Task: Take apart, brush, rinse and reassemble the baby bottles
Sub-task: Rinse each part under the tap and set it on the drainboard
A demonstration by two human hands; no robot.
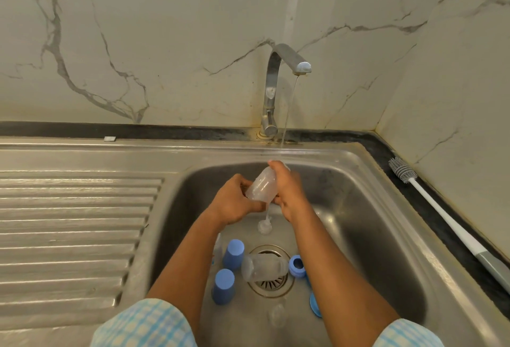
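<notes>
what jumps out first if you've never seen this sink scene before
The left hand and right hand hold a clear bottle tilted under the running tap at the back of the sink, with water spilling from it. Below them, blue caps stand beside a second clear bottle lying across the drain. A long white bottle brush lies on the dark counter edge at right.

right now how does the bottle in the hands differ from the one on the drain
The held bottle is gripped by the left hand and right hand, tilted under the tap stream, water spilling from it. The other bottle lies on its side over the drain, untouched, outside the stream. Both are clear plastic.
</notes>
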